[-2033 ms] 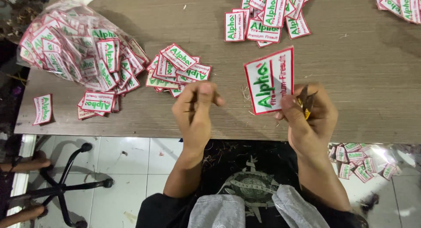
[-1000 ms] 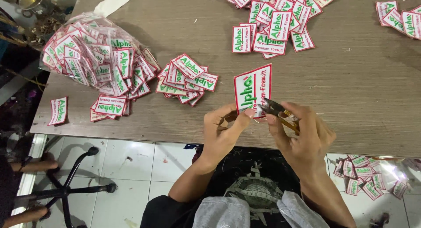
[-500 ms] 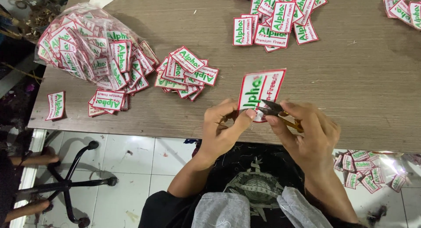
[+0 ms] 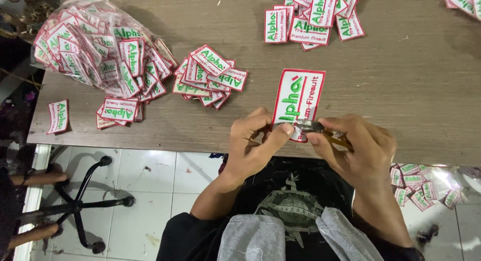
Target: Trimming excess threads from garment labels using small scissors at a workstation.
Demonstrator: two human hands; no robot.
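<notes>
My left hand [image 4: 255, 145] pinches the bottom edge of a white patch [image 4: 299, 98] over the table [image 4: 391, 90] edge. The patch stands long-way up, leaning right. My right hand [image 4: 358, 148] fingers close tight on small snips [image 4: 313, 125] touching it.

A person seen from above: bare forearms and hands, no rings or watch visible, black T-shirt [image 4: 280, 211] with a pale printed graphic, grey cloth [image 4: 250, 238] draped at the neck.
</notes>
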